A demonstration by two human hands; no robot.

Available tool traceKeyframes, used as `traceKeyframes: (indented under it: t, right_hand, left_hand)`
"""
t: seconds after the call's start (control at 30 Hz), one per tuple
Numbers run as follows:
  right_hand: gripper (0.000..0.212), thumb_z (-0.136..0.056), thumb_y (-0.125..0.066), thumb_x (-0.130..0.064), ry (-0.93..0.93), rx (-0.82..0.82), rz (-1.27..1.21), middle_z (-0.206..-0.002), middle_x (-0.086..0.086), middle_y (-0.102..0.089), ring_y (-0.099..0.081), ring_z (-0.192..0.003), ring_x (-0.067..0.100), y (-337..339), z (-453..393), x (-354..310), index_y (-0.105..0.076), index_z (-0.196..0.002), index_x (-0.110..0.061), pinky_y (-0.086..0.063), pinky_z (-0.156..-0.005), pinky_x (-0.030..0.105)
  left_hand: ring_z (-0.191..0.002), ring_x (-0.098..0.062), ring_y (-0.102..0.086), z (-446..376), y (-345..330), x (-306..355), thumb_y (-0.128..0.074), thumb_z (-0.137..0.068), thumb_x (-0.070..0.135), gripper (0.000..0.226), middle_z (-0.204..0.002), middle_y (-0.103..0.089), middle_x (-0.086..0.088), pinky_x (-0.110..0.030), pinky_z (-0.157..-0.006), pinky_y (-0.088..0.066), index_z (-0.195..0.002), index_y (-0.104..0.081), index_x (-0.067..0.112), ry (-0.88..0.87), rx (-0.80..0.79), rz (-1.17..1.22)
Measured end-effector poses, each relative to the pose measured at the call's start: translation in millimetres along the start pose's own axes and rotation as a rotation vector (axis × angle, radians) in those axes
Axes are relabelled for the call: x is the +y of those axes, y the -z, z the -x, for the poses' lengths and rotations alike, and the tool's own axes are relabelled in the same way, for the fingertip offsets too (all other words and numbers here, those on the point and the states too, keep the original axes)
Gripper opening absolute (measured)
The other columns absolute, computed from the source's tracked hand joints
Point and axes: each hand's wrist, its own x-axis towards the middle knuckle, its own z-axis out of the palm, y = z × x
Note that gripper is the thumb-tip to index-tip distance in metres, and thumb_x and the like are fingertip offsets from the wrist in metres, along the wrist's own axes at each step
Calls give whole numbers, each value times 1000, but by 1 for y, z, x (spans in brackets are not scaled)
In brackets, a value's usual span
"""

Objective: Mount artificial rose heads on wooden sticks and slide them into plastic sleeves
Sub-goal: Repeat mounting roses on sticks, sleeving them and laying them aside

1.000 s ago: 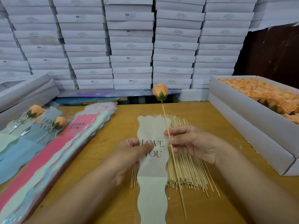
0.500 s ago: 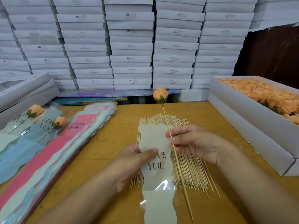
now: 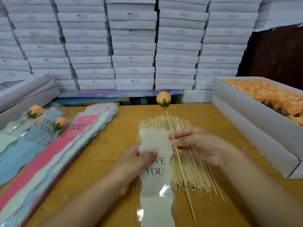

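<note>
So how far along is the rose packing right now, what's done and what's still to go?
Done: two sleeved roses lie at the far left. In hand: the right hand pinches a stick already topped with a rose head; the left hand holds a white sleeve, and the stick is not inside yet. Left: a box of rose heads, a pile of bare sticks and a stack of empty sleeves.

"LOVE YOU" printed on the pale sleeve [image 3: 155, 163] (L hidden by thumb), on the pink sleeve [image 3: 77, 128] and blue-grey sleeves [image 3: 47, 126] near the bench's left edge; "SGS" on several stacked white boxes [image 3: 131, 13] behind.
</note>
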Motion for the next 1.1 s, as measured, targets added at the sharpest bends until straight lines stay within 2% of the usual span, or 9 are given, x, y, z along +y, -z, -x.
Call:
traceKeyframes:
  t: [0.2,0.33,0.53,0.7,0.8,0.87,1.03,1.1]
  right_hand:
    - [24,-64,-79,1,-8,-47,21,-82,12,-74,-70,-65,15,1,1,-1,-80,-87,-5,-59,-59,22]
    - [21,-69,-78,3,-5,-36,35,-84,11,-75,-70,-66,15,2,1,-1,-80,-87,-6,-58,-59,22]
    - [22,-69,-78,4,13,-30,30,-86,13,-74,-70,-66,16,3,3,-2,-79,-89,-4,-58,-59,22]
    - [30,-65,-79,1,23,-34,30,-92,15,-75,-70,-69,17,3,4,-3,-77,-96,-1,-59,-59,22]
    - [24,-66,-79,1,32,-35,33,-93,15,-74,-69,-68,16,3,4,-3,-79,-90,-5,-58,-59,22]
    - [23,-69,-78,2,31,-40,35,-93,14,-74,-69,-68,16,4,3,-2,-80,-90,-6,-59,-60,22]
    - [29,-66,-79,1,26,-31,33,-93,14,-74,-69,-69,16,6,1,-1,-78,-95,-4,-58,-60,22]
    - [30,-65,-79,1,25,-33,30,-94,16,-74,-69,-70,17,6,1,-1,-78,-95,-3,-59,-60,23]
  left_hand:
    - [-83,-31,-77,-2,2,-1,-70,-93,23,16,-94,-78,-17,-33,-65,-61,-91,-76,8,33,-37,89]
    - [-92,-36,-75,-3,4,-3,-76,-86,23,22,-101,-76,-21,-40,-75,-62,-97,-76,4,78,-80,134]
    - [-95,-38,-74,-3,3,-4,-76,-85,19,30,-102,-75,-23,-48,-85,-61,-108,-72,-1,86,-83,140]
    - [-82,-33,-75,-3,3,-6,-75,-87,13,21,-97,-76,-21,-39,-71,-62,-104,-73,0,51,-36,101]
    - [-88,-37,-75,-2,1,-6,-76,-86,14,24,-98,-77,-20,-47,-83,-61,-106,-72,1,42,-19,100]
    - [-92,-37,-75,-1,1,-5,-77,-85,15,26,-98,-77,-20,-48,-85,-60,-106,-73,2,41,-19,115]
    - [-89,-37,-75,-2,3,-6,-81,-76,15,25,-98,-76,-21,-45,-79,-62,-97,-76,4,18,-31,135]
    - [-83,-35,-76,-3,4,-7,-83,-74,12,14,-93,-77,-21,-42,-70,-63,-87,-79,8,6,-30,148]
